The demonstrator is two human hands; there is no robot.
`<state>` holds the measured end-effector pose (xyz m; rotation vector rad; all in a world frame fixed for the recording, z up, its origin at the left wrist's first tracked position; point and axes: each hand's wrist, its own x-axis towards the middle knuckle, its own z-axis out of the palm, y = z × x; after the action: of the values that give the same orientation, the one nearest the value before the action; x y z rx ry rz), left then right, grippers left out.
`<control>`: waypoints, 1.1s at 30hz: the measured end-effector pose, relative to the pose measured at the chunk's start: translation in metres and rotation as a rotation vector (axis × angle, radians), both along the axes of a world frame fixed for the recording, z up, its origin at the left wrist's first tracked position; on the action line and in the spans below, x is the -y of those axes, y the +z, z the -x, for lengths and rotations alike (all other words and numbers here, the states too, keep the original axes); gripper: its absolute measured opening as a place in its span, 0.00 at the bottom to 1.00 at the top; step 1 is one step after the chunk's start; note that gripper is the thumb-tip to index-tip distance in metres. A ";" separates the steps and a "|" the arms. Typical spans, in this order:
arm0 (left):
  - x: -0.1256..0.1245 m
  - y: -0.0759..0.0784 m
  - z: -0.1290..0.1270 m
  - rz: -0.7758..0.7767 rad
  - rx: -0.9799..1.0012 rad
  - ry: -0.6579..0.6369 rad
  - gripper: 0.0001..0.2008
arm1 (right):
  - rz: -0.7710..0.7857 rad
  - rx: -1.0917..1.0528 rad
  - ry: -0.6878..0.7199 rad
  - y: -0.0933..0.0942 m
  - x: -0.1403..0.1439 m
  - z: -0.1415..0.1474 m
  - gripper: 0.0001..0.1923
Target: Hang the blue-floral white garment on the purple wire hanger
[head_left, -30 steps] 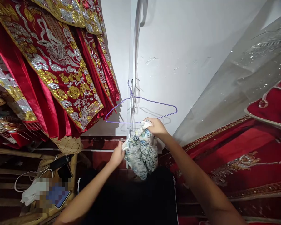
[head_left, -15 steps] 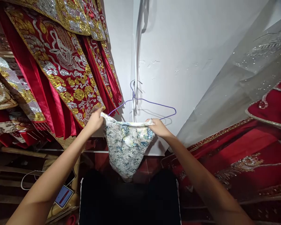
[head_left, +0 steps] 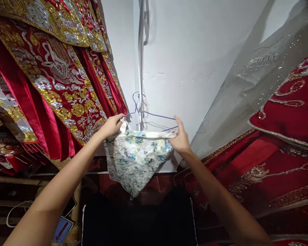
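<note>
A white floral garment (head_left: pixel 140 153) with blue and yellow print hangs down between my hands, its light top band stretched sideways and its lower end narrowing to a point. My left hand (head_left: pixel 113 125) grips the gathered left corner of the band, close to the left arm of the purple wire hanger (head_left: pixel 157 115). At the other corner, my right hand (head_left: pixel 180 137) pinches the band, with its fingers raised at the hanger's right end. The hanger's hook is up by a white vertical pole. Part of its lower wire is hidden behind the garment.
Red costumes (head_left: pixel 59 68) with gold and silver sequins hang on the left. A red beaded garment (head_left: pixel 284 112) and clear plastic sheeting (head_left: pixel 236 82) are on the right. A white wall (head_left: pixel 190 51) stands ahead. A phone (head_left: pixel 63 227) lies low at left.
The garment's left corner has come up over the hanger's left arm. My right hand's fingers have lifted to the hanger's right end. The view has shifted slightly.
</note>
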<state>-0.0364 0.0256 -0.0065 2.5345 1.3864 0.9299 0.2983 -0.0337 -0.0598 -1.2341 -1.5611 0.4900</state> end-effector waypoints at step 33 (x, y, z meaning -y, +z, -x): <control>0.006 -0.012 0.007 0.078 0.074 -0.070 0.16 | 0.291 0.304 0.484 0.060 0.007 -0.050 0.20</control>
<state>-0.0432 0.0196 -0.0189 2.4488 1.2789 0.9289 0.3478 -0.0406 0.0007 -1.1794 -2.1216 0.8969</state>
